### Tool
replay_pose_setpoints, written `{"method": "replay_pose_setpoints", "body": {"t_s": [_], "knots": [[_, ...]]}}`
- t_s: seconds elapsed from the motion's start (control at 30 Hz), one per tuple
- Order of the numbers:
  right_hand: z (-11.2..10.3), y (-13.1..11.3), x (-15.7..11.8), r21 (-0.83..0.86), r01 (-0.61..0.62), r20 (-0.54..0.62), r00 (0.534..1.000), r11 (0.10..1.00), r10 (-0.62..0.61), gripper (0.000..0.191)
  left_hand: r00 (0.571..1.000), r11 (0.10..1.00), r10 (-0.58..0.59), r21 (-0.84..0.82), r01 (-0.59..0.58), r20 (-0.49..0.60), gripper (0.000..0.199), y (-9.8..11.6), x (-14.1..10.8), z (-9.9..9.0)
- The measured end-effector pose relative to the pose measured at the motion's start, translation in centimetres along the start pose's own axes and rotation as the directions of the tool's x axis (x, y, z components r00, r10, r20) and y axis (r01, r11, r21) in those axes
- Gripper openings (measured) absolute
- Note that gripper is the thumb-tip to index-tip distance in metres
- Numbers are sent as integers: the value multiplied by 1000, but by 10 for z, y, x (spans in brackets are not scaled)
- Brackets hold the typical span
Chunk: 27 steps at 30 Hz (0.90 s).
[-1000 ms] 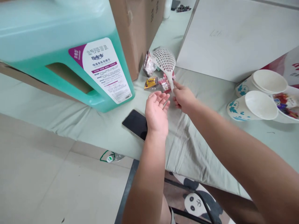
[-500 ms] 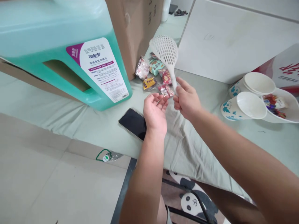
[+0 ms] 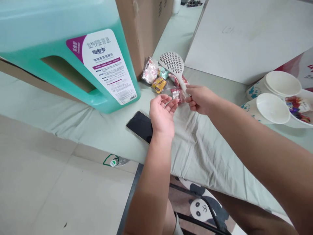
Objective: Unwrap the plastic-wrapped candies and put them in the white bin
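Observation:
A white perforated ladle (image 3: pixel 172 62) is held by its handle in my right hand (image 3: pixel 199 99), with the fingers closed around it. The ladle's bowl is over a small pile of wrapped snacks, among them a yellow packet (image 3: pixel 159 85), a pink-and-white packet (image 3: pixel 150 71) and a red packet (image 3: pixel 178 94) close to my fingertips. My left hand (image 3: pixel 162 114) is palm up, its fingers apart and slightly curled, with nothing in it. Beside its wrist, a black phone (image 3: pixel 140 126) lies on the green cloth, partly covered by my left hand and forearm.
A large jug of green liquid (image 3: pixel 127 65) stands at the left, before a cardboard box (image 3: pixel 149 26). At the right are paper cups (image 3: pixel 272 107) and a white bowl of wrapped sweets (image 3: pixel 308 94). A white board (image 3: pixel 244 39) is behind. The cloth's edge drops to the floor.
The ladle's bowl has come down and nearer over the snacks. My right hand has shifted slightly to the right, while my left hand remains nearly in place. The view has shifted a little.

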State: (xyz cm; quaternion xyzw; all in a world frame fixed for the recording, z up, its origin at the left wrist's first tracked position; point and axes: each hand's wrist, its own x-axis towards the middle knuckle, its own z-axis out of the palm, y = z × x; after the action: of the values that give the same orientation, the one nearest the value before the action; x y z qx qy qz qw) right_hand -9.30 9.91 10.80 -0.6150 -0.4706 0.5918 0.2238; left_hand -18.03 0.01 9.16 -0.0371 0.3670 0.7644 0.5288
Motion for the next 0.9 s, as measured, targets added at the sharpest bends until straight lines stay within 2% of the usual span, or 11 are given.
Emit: {"method": "replay_pose_setpoints", "body": {"t_s": [0.1, 0.27, 0.37, 0.43, 0.5, 0.57, 0.63, 0.7, 0.73, 0.8, 0.9], "knots": [[-9, 20, -18, 3, -90, 1, 996, 996, 90, 33, 1000, 1000, -12, 11, 12, 15, 18, -5, -1, 0], [-28, 50, -50, 144, 111, 63, 991, 983, -121, 44, 999, 999, 14, 37, -16, 41, 21, -11, -7, 0], [-51, 82, -78, 176, 184, 6, 982, 967, -188, 50, 995, 993, 50, 104, -58, 83, 23, -14, -6, 0], [-67, 109, -98, 166, 178, -86, 982, 970, -166, 55, 984, 957, 139, 242, -162, 107, 21, -19, -3, -1], [-81, 134, -117, 156, 119, -175, 980, 980, -91, 61, 948, 818, 274, 480, -317, 160, 18, -25, 3, -3], [-93, 153, -130, 113, 77, -217, 975, 991, -51, 66, 890, 532, 372, 725, -438, 265, 13, -33, 8, -6], [-102, 163, -138, -13, 54, -230, 972, 998, -55, 66, 850, 210, 368, 857, -471, 377, 17, -40, 12, -9], [-112, 168, -143, -250, 71, -238, 962, 966, -133, 61, 845, -40, 302, 892, -451, 441, 34, -47, 13, -12], [-117, 170, -146, -378, 96, -242, 950, 921, -198, 56, 851, -126, 265, 891, -435, 453, 43, -49, 13, -13], [-128, 172, -153, -558, 163, -218, 917, 814, -334, 48, 863, -240, 226, 885, -400, 451, 51, -53, 11, -14], [-145, 181, -164, -606, 297, -140, 873, 738, -467, 39, 870, -313, 262, 889, -334, 418, 47, -56, 8, -11]]}}
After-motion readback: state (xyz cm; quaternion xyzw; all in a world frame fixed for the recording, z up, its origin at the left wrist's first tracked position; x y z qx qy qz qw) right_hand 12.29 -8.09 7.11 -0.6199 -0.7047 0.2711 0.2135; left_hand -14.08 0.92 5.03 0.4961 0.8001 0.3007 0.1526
